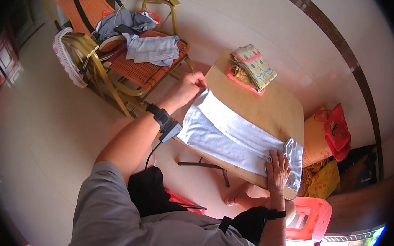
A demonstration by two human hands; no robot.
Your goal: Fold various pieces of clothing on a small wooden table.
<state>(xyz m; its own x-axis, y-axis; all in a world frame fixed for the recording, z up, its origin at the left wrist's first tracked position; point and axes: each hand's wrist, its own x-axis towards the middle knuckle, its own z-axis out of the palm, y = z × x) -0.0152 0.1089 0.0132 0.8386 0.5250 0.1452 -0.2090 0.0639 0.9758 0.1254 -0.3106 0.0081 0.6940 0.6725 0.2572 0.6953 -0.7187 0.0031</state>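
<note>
A white cloth garment (232,132) lies lengthwise along the front part of a small wooden table (280,105), folded into a long strip. At the strip's left end, my left hand (190,85) pinches the garment's edge between thumb and fingers, close to the table's left side. My right hand (278,170) rests on the cloth near its right end, with its fingers apart and pressing down. Beside those fingers the fabric is bunched and creased. A darker band shows along the fold at this end.
A folded patterned fabric bundle (255,67) sits in a pink tray (234,78) at the table's back. Left stands an orange woven armchair (132,72) bearing clothes (154,49). A red plastic bag (338,133), a yellow bag (324,181) and a pink plastic stool (320,219) are at right.
</note>
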